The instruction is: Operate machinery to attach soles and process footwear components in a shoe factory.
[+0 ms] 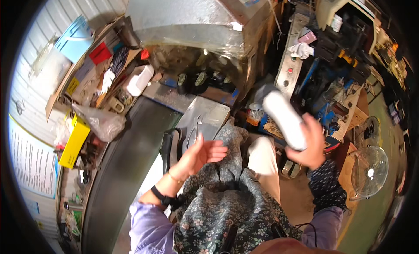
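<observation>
My right hand is wrapped round one end of a white shoe with a dark grey far end. Motion smears the shoe, so its details do not show. It is held up to the right of my lap, beside the workbench. My left hand is open over my lap, its fingers stretched to the right and nothing in them. Just left of that hand stands a black and grey object, partly hidden by it. Several dark shoes sit under the front opening of a metal hood.
A dark conveyor belt runs along my left. Beyond it, a shelf holds a yellow box, a plastic bag and a blue bucket. On the right are a cluttered workbench and a round fan.
</observation>
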Available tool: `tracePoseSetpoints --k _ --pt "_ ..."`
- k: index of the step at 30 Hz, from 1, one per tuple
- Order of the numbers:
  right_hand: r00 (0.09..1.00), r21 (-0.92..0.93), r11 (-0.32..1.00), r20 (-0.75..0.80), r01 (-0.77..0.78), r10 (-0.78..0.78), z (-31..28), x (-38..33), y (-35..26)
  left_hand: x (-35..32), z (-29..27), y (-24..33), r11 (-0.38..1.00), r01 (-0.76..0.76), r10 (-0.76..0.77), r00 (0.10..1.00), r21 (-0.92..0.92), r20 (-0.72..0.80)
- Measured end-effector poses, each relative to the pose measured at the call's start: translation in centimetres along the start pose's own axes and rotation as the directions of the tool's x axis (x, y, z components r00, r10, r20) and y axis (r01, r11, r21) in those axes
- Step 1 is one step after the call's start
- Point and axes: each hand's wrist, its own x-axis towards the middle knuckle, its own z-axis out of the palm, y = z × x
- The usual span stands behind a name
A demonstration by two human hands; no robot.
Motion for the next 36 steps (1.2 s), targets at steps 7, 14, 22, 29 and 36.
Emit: tracePoseSetpoints --k 7,14,22,29,36 --pt "0.844 0.238 0.909 0.346 0.343 -0.409 9.7 3.1 -6.5 -2.8 -1.9 1.5 0.909 0.056 -0.173 0.952 -0.414 -0.252" --pt "0.883 0.200 0.936 0.434 -0.289 0.180 17.0 -3.6 -2.9 -3.9 -13.9 5.1 0.903 -0.418 0.258 0.712 -0.100 -0.653" --pt "0.898 0.080 0.939 0.330 -0.334 0.291 19.9 -7.0 -3.3 10.7 -33.4 15.4 0.812 -0.128 0.564 0.420 0.569 -0.711" --pt "0.784 0.055 0.878 0.478 -0.476 0.396 21.6 -4.1 -2.2 24.1 -44.4 18.0 0.256 0.378 0.553 0.697 0.889 -0.456" --pt "0.762 0.103 0.853 0.513 -0.511 0.395 23.2 -2.4 -1.7 26.8 -39.2 15.4 -0.253 0.137 0.733 0.673 0.958 0.098"
